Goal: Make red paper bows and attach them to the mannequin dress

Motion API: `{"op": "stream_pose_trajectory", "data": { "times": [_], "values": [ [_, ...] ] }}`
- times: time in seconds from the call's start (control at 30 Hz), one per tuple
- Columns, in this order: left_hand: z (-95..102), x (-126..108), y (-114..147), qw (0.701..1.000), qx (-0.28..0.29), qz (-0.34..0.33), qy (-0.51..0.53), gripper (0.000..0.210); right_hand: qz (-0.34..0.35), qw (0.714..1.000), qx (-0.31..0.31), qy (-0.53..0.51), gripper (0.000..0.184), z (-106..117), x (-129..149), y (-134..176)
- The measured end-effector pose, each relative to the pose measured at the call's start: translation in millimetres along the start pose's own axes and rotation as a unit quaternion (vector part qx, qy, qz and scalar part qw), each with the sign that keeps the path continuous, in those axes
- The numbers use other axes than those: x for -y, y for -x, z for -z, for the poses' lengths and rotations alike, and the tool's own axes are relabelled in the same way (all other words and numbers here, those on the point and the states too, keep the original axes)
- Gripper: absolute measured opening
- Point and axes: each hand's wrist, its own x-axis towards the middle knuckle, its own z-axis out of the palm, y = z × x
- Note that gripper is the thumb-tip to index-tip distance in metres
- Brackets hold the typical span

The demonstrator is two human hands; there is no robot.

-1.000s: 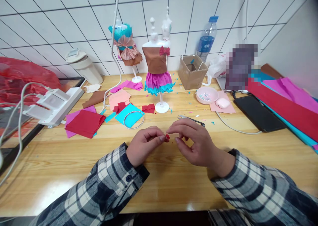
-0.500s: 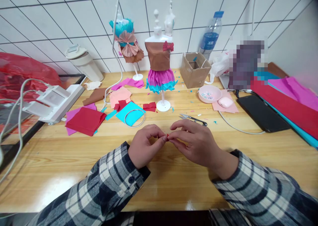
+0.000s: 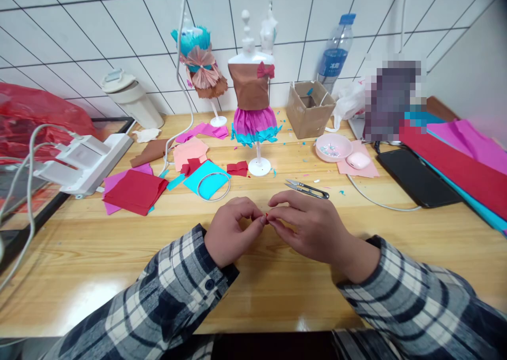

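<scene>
Between my fingertips is a tiny piece of red paper (image 3: pixel 266 218), mostly hidden. My left hand (image 3: pixel 235 230) pinches it with thumb and forefinger from the left. From the other side my right hand (image 3: pixel 309 228) pinches it too, its forefinger raised above the rest. Thread snips (image 3: pixel 307 189) lie just behind the right hand. Beyond the hands stands a small dress form (image 3: pixel 249 88) with a brown paper bodice, a red bow (image 3: pixel 265 70) and a purple skirt edged in turquoise. A silver ring (image 3: pixel 214 186) rests partly on a turquoise paper square (image 3: pixel 198 179).
Red paper squares (image 3: pixel 135 192) and a power strip (image 3: pixel 101 162) are on the left. At the back are another dressed form (image 3: pixel 201 67), a cardboard box (image 3: pixel 309 112) and a bottle (image 3: pixel 335 59). A pink bowl (image 3: pixel 334 148) and black phone (image 3: pixel 415 178) lie right.
Both hands keep nearly the same pinch on the red paper. The view has shifted very slightly, and nothing else visibly moves.
</scene>
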Motion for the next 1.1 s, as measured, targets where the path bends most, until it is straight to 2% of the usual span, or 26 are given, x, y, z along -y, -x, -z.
{"op": "stream_pose_trajectory", "data": {
  "times": [0.17,0.3,0.5,0.63,0.7,0.87,0.9,0.93,0.97,1.07,1.1],
  "values": [
    [-2.5,4.4,1.3,0.99,-0.027,-0.097,-0.099,0.014,-0.046,0.997,0.022,-0.052,0.009,-1.5,-1.4,-0.3],
    [-3.5,8.0,2.0,0.978,-0.04,-0.165,-0.124,0.013,-0.078,0.992,0.038,-0.095,0.008,-2.4,-0.8,-0.8],
    [-0.1,9.6,2.6,0.975,-0.018,-0.195,-0.107,0.015,-0.198,0.959,0.052,-0.195,0.013,-2.2,-0.2,-6.4],
    [2.0,9.1,2.3,0.978,0.023,-0.193,-0.08,0.017,-0.27,0.894,0.118,-0.338,0.018,-2.8,-2.8,-10.3],
    [2.4,8.6,1.8,0.983,0.035,-0.17,-0.065,0.016,-0.291,0.858,0.125,-0.405,0.02,-4.5,-4.8,-10.6],
    [4.1,8.2,-0.8,0.994,0.071,-0.049,0.068,0.018,-0.33,0.763,0.135,-0.539,0.021,-6.7,-9.1,-9.3],
    [4.7,8.5,-1.4,0.991,0.08,-0.024,0.102,0.018,-0.337,0.754,0.142,-0.546,0.02,-5.9,-9.7,-9.1],
    [5.2,8.9,-1.8,0.987,0.085,-0.001,0.133,0.018,-0.339,0.758,0.139,-0.54,0.02,-4.8,-10.2,-9.0],
    [5.5,9.5,-2.1,0.983,0.089,0.021,0.16,0.019,-0.33,0.779,0.122,-0.518,0.02,-3.7,-10.5,-8.8],
    [5.3,11.4,-2.3,0.967,0.09,0.069,0.227,0.021,-0.229,0.893,0.044,-0.386,0.024,-1.4,-10.5,-7.6],
    [4.8,12.0,-2.2,0.961,0.091,0.08,0.247,0.021,-0.186,0.921,0.027,-0.341,0.026,-1.4,-10.1,-6.9]
  ]
}}
